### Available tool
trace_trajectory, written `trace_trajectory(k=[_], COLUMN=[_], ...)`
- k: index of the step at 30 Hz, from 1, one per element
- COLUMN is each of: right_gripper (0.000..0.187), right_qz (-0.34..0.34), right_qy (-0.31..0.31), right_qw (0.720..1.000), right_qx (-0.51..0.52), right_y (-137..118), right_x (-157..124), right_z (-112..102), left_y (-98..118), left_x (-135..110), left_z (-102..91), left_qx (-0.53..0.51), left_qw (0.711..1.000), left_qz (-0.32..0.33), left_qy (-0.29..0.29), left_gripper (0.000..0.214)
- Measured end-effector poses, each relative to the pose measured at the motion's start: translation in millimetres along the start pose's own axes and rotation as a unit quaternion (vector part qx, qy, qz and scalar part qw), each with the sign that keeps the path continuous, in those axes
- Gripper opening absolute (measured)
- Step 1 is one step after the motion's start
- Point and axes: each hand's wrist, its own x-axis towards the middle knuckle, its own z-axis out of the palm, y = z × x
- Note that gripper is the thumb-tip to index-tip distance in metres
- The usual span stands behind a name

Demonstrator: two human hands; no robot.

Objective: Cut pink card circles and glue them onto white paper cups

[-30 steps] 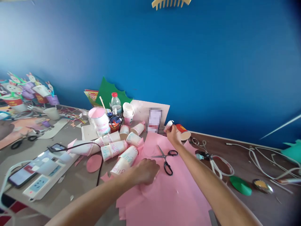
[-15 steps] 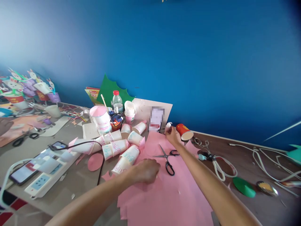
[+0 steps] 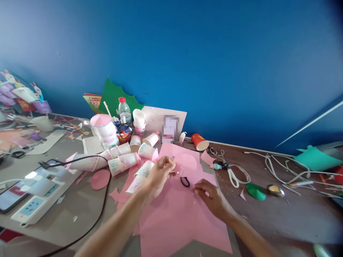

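Note:
My left hand (image 3: 160,173) is raised over the pink paper sheets (image 3: 182,214), its thumb and fingertips pinched together on a pink paper piece (image 3: 187,161) with a rounded edge. Just beyond its fingertips shows one black handle loop of the scissors (image 3: 184,182); their blades are hidden. My right hand (image 3: 211,198) hovers over the right side of the sheets, fingers loosely bent and apart, with nothing clearly visible in them. A small white bottle (image 3: 182,137) stands at the back near the wall, touched by neither hand.
Decorated paper cups (image 3: 123,164) lie at left, beside a power strip (image 3: 34,205) and a black cable (image 3: 103,203). At the back stand a plastic bottle (image 3: 124,109) and a red cup (image 3: 199,142) on its side. White cables (image 3: 286,171) and a green cone (image 3: 255,191) lie right.
My right hand has left the white bottle and come back toward me. My left hand has moved up and now pinches pink paper. The scissors, fully visible before, are now mostly covered. The view has shifted right.

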Motion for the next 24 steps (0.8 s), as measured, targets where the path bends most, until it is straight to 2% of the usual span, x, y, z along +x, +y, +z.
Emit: trace_trajectory(k=[3,7,11,16,20,22,24], right_gripper=[0.014,0.018,0.018,0.019,0.019,0.018,0.016], right_qz=[-0.022,-0.046,-0.074,-0.097,-0.067,-0.008,0.053], right_qy=[-0.043,-0.067,-0.067,-0.062,-0.022,0.030,0.074], right_qw=[0.998,0.992,0.987,0.984,0.997,0.997,0.985], right_qx=[-0.030,-0.094,-0.123,-0.136,-0.031,0.068,0.145], right_y=[-4.7,-10.4,-12.6,-11.1,-8.6,-5.2,-0.6], right_x=[-20.2,-22.3,-20.7,-23.2,-21.4,-18.5,-15.7], right_z=[3.0,4.3,6.1,9.5,10.4,8.3,4.5], left_y=[-6.3,-10.0,-13.2,-23.1,-33.7,-38.0,-41.5], left_x=[-4.7,-9.5,-14.1,-14.1,-12.9,-13.2,-13.8], left_z=[14.3,17.6,18.8,25.7,31.0,33.2,35.4], left_qx=[-0.068,-0.088,-0.104,-0.104,-0.085,-0.051,-0.017], left_qw=[0.998,0.996,0.994,0.994,0.994,0.993,0.992], left_qz=[-0.006,-0.025,-0.029,0.001,0.037,0.061,0.074], left_qy=[-0.007,0.002,0.020,0.029,0.064,0.091,0.099], left_gripper=[0.028,0.031,0.030,0.024,0.023,0.021,0.019])
